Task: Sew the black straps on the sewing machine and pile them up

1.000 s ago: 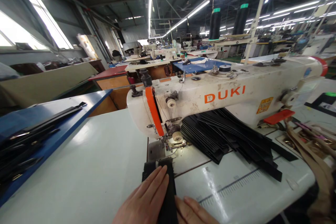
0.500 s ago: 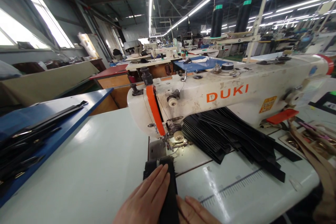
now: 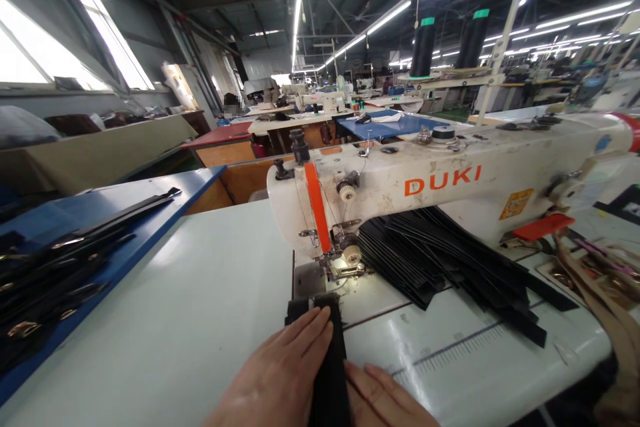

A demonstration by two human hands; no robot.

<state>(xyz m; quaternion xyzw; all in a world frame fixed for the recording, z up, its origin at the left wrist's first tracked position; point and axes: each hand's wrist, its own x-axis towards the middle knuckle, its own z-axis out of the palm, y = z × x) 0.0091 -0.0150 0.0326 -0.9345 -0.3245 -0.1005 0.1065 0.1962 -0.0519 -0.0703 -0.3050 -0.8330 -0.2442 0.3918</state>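
Head view: the strip (image 3: 331, 373) lies on the desk (image 3: 225, 280), its far end just before the machine's foot (image 3: 345, 271). The left hand (image 3: 287, 363) lies flat across it, fingers straight, likely keeping it level; the right hand (image 3: 383, 397) borders its right edge, perhaps steadying it, grip unclear. More strips (image 3: 400, 260) sit under the machine (image 3: 445, 177), probably for easy reach.
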